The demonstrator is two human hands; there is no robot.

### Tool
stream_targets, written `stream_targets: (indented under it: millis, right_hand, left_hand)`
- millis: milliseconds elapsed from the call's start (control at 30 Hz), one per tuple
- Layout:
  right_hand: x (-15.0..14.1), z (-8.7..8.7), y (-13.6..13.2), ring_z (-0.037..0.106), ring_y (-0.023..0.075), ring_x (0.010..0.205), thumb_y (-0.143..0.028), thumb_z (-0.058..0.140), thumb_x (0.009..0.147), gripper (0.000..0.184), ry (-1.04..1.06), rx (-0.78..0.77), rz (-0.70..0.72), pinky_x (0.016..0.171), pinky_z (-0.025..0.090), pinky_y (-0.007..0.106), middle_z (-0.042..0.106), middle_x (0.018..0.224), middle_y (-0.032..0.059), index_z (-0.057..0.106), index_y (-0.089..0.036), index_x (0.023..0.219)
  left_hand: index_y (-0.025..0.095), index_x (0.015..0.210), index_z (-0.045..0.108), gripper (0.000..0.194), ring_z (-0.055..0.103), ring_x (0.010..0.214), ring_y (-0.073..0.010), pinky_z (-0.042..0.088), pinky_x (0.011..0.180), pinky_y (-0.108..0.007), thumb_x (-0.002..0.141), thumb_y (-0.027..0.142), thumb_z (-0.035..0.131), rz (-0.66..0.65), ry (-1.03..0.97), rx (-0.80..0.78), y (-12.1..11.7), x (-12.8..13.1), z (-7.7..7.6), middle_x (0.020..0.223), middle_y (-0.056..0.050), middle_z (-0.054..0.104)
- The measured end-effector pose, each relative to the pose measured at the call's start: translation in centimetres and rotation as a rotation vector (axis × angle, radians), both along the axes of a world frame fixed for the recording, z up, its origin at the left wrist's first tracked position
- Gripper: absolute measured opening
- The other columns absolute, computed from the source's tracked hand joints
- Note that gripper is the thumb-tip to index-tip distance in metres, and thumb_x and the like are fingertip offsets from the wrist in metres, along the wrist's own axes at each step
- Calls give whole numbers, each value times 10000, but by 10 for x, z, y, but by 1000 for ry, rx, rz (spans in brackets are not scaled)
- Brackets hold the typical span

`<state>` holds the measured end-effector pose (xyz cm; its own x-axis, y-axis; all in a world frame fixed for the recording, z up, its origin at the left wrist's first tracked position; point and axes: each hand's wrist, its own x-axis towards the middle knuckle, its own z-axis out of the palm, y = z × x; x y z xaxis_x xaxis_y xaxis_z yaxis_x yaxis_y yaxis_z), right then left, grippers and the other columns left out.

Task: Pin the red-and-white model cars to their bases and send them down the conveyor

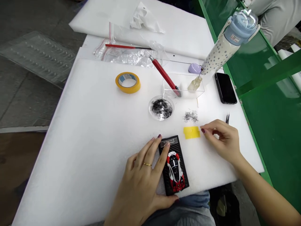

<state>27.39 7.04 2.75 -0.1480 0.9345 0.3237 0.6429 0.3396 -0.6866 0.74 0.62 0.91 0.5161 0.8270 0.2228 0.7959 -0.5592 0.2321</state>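
A small red, white and black model car (175, 171) is mounted on a black carbon-patterned base (167, 182) with a nameplate at its far end. My left hand (143, 174) lies spread along the base's left side, its index fingertip on the nameplate and its thumb by the near edge. A short piece of yellow tape (192, 132) is on the white foam. At its right edge, my right hand (222, 138) pinches thumb and index finger together; anything between them is too small to make out. Dark tweezer tips (227, 118) show behind this hand, the rest hidden.
Black fibres fill a round clear dish (161, 108), with a loose fibre pile (191, 116) beside it. Behind are a yellow tape roll (128, 83), a red craft knife (164, 74), a little bottle (195, 84), a phone (225, 88) and a dotted water bottle (221, 51).
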Motion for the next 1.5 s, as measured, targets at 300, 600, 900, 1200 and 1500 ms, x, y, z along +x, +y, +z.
stream_targets:
  millis: [300,600,900,1200,1500]
  right_hand:
    - [-16,-9,-2,520,111,543,-142,624,911,147,-148,51,17,479,419,254,639,669,-7,744,-226,915]
    - [-17,-8,-2,532,129,537,-174,611,919,155,-195,32,6,479,435,287,626,646,-3,750,-244,935]
    - [-18,-3,-25,510,141,566,-106,658,887,173,-3,41,-54,487,391,308,561,644,-13,711,-264,934]
    - [-78,-3,-104,435,148,497,16,627,817,458,159,34,-218,431,340,338,460,609,-29,710,-310,1128]
    - [-103,-6,-105,434,84,491,121,611,768,336,116,132,-150,414,359,275,436,633,-56,682,-146,960]
  left_hand:
    - [89,1452,441,1105,472,1309,-395,319,936,-426,569,647,800,-22,-52,-52,0,-3,2,1509,-277,456]
    - [110,1447,447,1117,482,1303,-385,333,932,-425,576,711,807,-13,-14,-49,-2,-4,1,1500,-253,483]
    - [105,1446,453,1147,476,1317,-380,333,937,-424,563,742,814,-14,-36,-58,-1,-4,1,1502,-260,481]
    - [125,1480,428,1098,450,1369,-380,339,977,-426,652,769,757,15,-29,-116,-3,-4,2,1548,-225,443]
    - [107,1455,497,948,492,1352,-385,381,955,-437,776,745,675,26,-94,-68,-3,-3,1,1525,-219,478]
